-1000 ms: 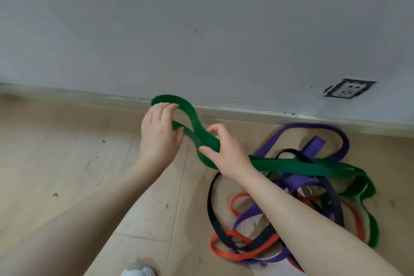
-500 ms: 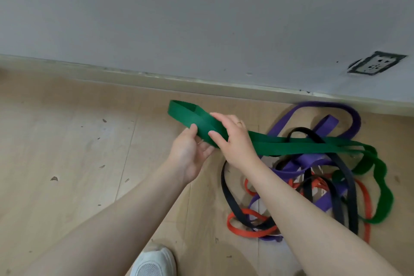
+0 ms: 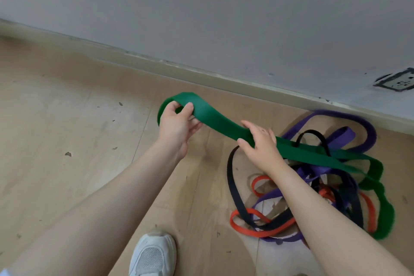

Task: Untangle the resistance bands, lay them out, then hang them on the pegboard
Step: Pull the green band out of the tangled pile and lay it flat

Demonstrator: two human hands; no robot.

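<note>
Matt green band (image 3: 219, 122) — pale wood-look floor (image 3: 67, 119)

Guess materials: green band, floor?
Green band: likely matte rubber or latex; a flat strip that sags and bends limply between the left hand and right hand.
Floor: wood-look planks, probably laminate or vinyl; low sheen, visible seams.

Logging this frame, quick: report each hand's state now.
Left hand: grips the looped end of the green band.
Right hand: holds the same green band further along, fingers curled over it.
</note>
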